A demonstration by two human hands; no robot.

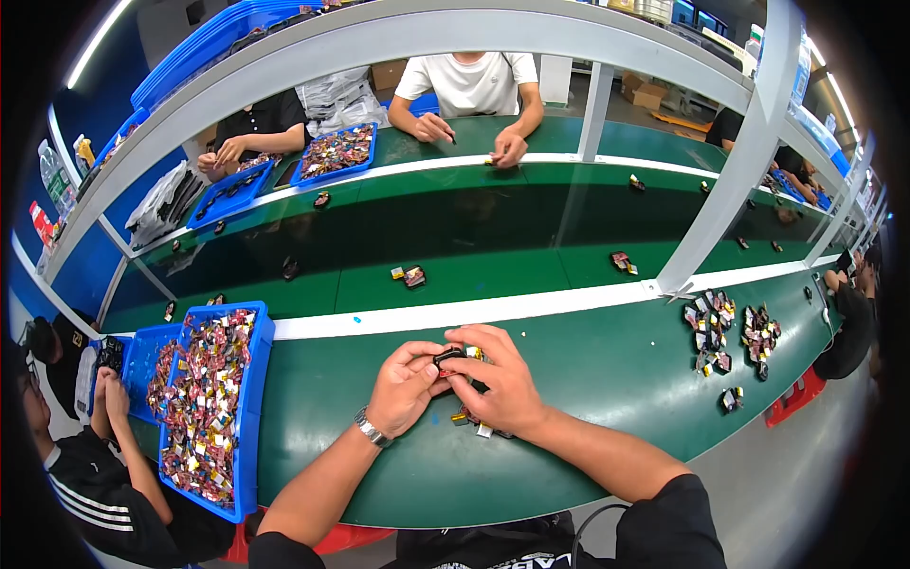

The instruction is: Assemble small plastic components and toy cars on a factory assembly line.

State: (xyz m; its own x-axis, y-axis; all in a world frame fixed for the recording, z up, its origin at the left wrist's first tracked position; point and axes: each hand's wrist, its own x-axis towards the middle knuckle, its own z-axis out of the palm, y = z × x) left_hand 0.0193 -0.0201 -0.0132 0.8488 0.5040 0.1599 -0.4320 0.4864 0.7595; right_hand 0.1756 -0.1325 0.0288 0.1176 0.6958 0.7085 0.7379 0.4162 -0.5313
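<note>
Both my hands meet over the green worktop, fingers closed around one small black plastic part (448, 357) with a bit of red showing beneath it. My left hand (400, 391), with a metal watch on the wrist, pinches it between thumb and fingers. From the other side my right hand (504, 387) grips it, its fingers bent over the top and hiding much of it. Just under the right hand lies a small heap of electronic pieces (484, 430) with white and yellow labels, partly covered by that hand.
A blue tray (252, 427) piled with small red, white and yellow pieces stands at left. Clusters of black assemblies (711, 327) lie at right. Beyond a white rail, a green belt (502, 275) carries scattered pieces. A metal post (725, 161) rises at right. Co-workers sit opposite and alongside.
</note>
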